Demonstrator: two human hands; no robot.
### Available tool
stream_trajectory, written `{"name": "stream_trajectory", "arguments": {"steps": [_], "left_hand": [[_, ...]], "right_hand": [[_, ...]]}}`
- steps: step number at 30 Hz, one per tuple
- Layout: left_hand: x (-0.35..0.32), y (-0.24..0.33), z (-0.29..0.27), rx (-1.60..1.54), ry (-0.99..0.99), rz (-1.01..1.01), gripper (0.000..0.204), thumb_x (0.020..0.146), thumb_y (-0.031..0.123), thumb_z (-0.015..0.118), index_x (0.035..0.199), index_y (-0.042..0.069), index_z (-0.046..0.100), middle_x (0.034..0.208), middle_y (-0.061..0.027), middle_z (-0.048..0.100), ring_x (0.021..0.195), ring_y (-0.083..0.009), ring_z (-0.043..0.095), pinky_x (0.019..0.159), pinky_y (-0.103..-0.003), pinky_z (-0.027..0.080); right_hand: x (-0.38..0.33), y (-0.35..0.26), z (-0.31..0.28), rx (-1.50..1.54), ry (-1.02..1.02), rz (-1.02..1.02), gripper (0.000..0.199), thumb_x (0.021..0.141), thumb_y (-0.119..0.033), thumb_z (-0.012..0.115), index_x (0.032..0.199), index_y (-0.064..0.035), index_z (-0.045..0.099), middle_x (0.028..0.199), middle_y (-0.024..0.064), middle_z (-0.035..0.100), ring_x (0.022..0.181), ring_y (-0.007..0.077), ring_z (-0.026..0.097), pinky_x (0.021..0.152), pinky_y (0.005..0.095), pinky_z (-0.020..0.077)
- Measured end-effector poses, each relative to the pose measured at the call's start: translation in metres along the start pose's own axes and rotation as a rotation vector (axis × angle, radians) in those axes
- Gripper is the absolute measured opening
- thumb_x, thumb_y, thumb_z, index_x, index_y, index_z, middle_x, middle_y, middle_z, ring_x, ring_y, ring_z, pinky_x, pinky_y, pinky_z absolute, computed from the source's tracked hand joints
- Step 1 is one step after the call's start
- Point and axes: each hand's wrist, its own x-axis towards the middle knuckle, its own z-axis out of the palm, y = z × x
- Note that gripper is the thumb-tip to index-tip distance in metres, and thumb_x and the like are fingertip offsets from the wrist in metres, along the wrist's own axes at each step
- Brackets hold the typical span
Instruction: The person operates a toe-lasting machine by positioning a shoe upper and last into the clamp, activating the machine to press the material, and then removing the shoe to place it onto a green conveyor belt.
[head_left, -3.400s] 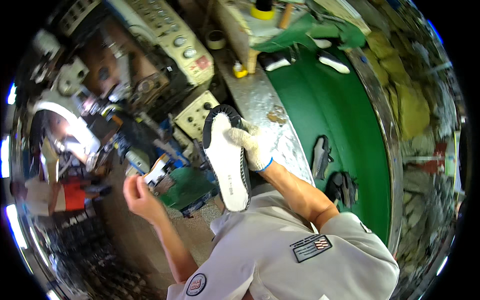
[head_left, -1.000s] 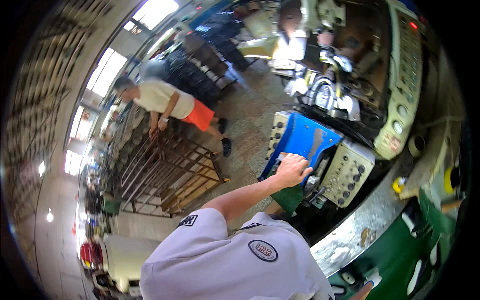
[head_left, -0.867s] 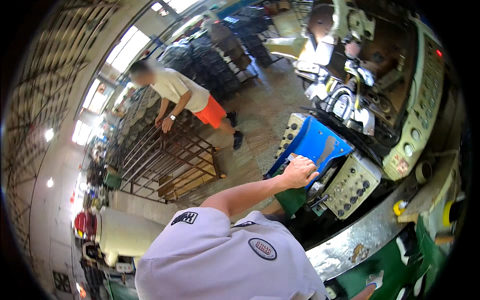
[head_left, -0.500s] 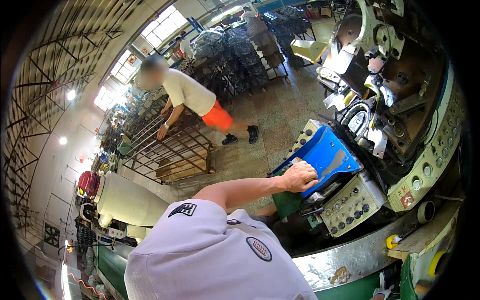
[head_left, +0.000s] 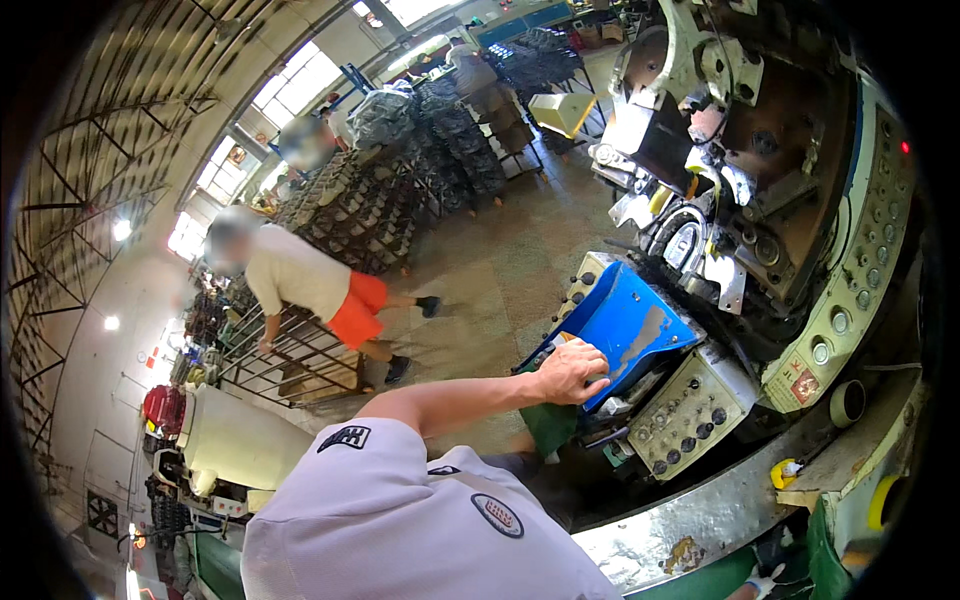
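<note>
My bare left hand (head_left: 574, 371) reaches across to the near edge of a blue tray (head_left: 630, 325) with worn grey patches. Its fingers are bent over the tray's edge and their tips are hidden. A small light-brown piece (head_left: 553, 345) shows beside the hand, and dark green cloth (head_left: 549, 428) hangs below it. At the bottom right edge is my right hand (head_left: 765, 581), in a white glove with blue on it. It is small and partly cut off, near dark things I cannot make out, so its fingers are unclear.
A large machine (head_left: 690, 200) with metal arms stands right of the tray, beside a knobbed control box (head_left: 690, 420) and a curved button panel (head_left: 850, 290). A metal ledge (head_left: 660, 540) runs below. Left, a co-worker (head_left: 310, 285) in orange shorts stands by a rack cart (head_left: 265, 355).
The co-worker and the cart have moved left, uncovering racks behind them. The view has shifted slightly. A red light now shows on the curved panel. My left hand stays at the tray.
</note>
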Motion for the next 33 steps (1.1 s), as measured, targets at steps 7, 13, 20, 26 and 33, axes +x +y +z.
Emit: {"name": "stream_trajectory", "arguments": {"steps": [7,13,20,26,33], "left_hand": [[-0.007,-0.004,0.0,-0.015,0.062,0.035,0.026,0.083,0.03,0.072,0.086,0.005,0.066,0.087,-0.0104,0.064,0.086,-0.0278,0.062,0.078,-0.041,0.046],[-0.01,-0.01,-0.004,-0.043,-0.009,0.005,0.026,0.085,0.03,0.072,0.088,0.005,0.068,0.093,-0.0098,0.067,0.09,-0.0269,0.064,0.081,-0.04,0.047],[0.053,0.013,-0.002,-1.308,-0.218,-0.425,0.042,0.096,0.041,0.062,0.103,0.0,0.067,0.085,-0.0098,0.07,0.077,-0.0218,0.068,0.07,-0.04,0.055],[0.127,-0.016,-0.106,-1.239,-0.479,-0.666,0.032,0.086,0.026,0.071,0.108,0.003,0.072,0.087,-0.0044,0.069,0.078,-0.0167,0.065,0.072,-0.035,0.056],[0.144,-0.136,-0.022,-1.501,-0.354,-0.575,0.01,0.087,0.011,0.072,0.092,0.002,0.07,0.081,-0.0045,0.067,0.069,-0.0131,0.064,0.058,-0.031,0.059]], "right_hand": [[-0.149,0.002,0.06,0.085,-0.189,-0.04,0.045,0.092,-0.032,0.064,0.128,-0.0063,0.061,0.124,0.0089,0.064,0.106,0.0227,0.061,0.091,0.0414,0.0484],[-0.306,0.002,0.154,0.168,-0.391,-0.037,0.043,0.094,-0.029,0.062,0.128,-0.0042,0.062,0.124,0.0086,0.065,0.107,0.0215,0.062,0.093,0.0397,0.0492],[-0.444,-0.005,0.243,0.275,-0.554,-0.056,0.04,0.096,-0.025,0.06,0.129,-0.0017,0.062,0.123,0.0082,0.066,0.109,0.0201,0.063,0.096,0.0378,0.0501],[-0.473,-0.053,0.307,0.511,-0.816,0.096,0.035,0.096,-0.02,0.061,0.124,-0.0007,0.064,0.116,0.0079,0.069,0.104,0.019,0.066,0.094,0.0353,0.0518],[-0.507,-0.092,0.379,0.459,-0.882,-0.031,0.049,0.094,-0.015,0.062,0.138,0.0039,0.052,0.124,0.0099,0.065,0.104,0.0184,0.063,0.093,0.0322,0.0502]]}}
